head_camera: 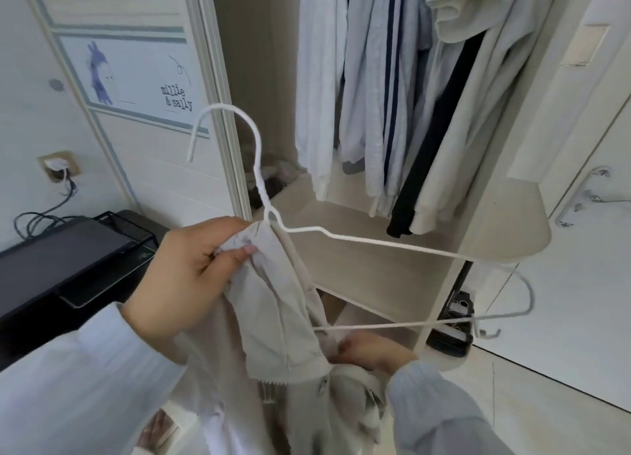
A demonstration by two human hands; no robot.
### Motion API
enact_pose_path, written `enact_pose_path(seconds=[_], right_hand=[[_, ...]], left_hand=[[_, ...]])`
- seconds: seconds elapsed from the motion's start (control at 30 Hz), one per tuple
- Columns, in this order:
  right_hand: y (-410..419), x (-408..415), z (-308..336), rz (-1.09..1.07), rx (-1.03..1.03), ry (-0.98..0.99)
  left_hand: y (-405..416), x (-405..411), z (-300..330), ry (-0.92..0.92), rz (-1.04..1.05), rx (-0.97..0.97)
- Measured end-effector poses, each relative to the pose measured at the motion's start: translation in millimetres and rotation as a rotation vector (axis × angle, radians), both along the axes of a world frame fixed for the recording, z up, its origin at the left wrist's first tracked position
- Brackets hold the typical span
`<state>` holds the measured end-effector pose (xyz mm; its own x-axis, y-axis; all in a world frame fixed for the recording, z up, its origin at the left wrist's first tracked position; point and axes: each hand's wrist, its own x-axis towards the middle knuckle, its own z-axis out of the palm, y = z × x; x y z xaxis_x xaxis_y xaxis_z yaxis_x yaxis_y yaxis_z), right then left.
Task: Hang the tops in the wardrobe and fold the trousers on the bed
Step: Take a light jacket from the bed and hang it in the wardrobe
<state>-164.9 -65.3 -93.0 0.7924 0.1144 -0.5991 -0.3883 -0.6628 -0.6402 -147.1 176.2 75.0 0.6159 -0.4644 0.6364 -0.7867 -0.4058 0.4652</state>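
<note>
Head view looks down on both hands in front of the open wardrobe [375, 249]. Left hand [191, 270] is clamped on a bunch of the beige top [273, 318], thumb and fingers pinching the cloth just under the neck of the white wire hanger [341, 237], so cloth and hanger are held together there. Right hand [372, 352] is lower and a little to the right, blurred; its fingers curl into the cloth near the hanger's bottom wire, and it seems to pull the fabric.

I judge the top as light and very soft: it folds and slides easily, so one shoulder can slip off the thin wire. The hanger is light and rather springy; it will tilt if held at one end. A good place to hold is the neck of the hanger, with the collar pressed to it, while the other hand spreads the shoulder over the free arm. Hung shirts [375, 78] are above both hands.
</note>
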Motion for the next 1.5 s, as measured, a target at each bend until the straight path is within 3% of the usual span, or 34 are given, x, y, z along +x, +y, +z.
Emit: enact_pose_path(seconds=[0.07,0.1,0.17,0.23,0.37,0.47,0.53,0.6,0.67,0.7,0.8,0.87,0.97,1.03,1.1,1.27,1.4,1.5], right_hand=[[6,6,-6,-0.057,0.030,-0.042],[6,9,-5,-0.187,0.128,-0.051],[-2,17,4,-0.538,0.466,-0.022],[-11,24,21,-0.738,0.693,0.014],[-19,43,47,-0.831,0.606,-0.109],[-25,52,54,-0.892,0.552,-0.154],[-27,54,60,-0.925,0.570,-0.160],[-16,52,75,-0.942,0.603,-0.204],[7,44,92,-0.860,0.558,-0.307],[20,34,100,-0.718,0.514,-0.393],[43,1,121,-0.017,0.497,-0.485],[28,-1,116,0.307,0.218,-0.640],[-15,13,97,0.166,-0.438,-1.089],[-34,18,89,0.117,-0.709,-1.030],[-46,17,86,0.135,-0.822,-0.859],[-40,13,88,0.176,-0.758,-0.819],[-22,4,93,0.252,-0.331,-0.790],[-50,3,105,0.086,-0.158,-0.799]], left_hand=[[16,4,-7,-0.020,0.086,-0.026],[25,8,-12,-0.040,0.128,-0.024],[44,15,-22,-0.068,0.189,-0.001],[61,21,-36,-0.063,0.181,0.044],[85,32,-70,-0.105,0.306,0.233],[92,33,-89,-0.245,0.381,0.367],[88,28,-101,-0.344,0.406,0.442],[75,23,-116,-0.319,0.458,0.457],[52,20,-130,-0.147,0.550,0.389],[40,21,-136,-0.055,0.586,0.318],[13,21,-149,0.146,0.593,0.030],[6,15,-150,0.172,0.502,-0.130],[2,6,-145,0.134,0.403,-0.206],[-1,8,-139,0.104,0.356,-0.202],[-3,12,-136,0.078,0.311,-0.172],[-22,17,-125,-0.013,0.240,0.018],[-44,23,-116,0.016,0.086,0.078],[-26,39,-103,-0.021,0.158,0.122]])
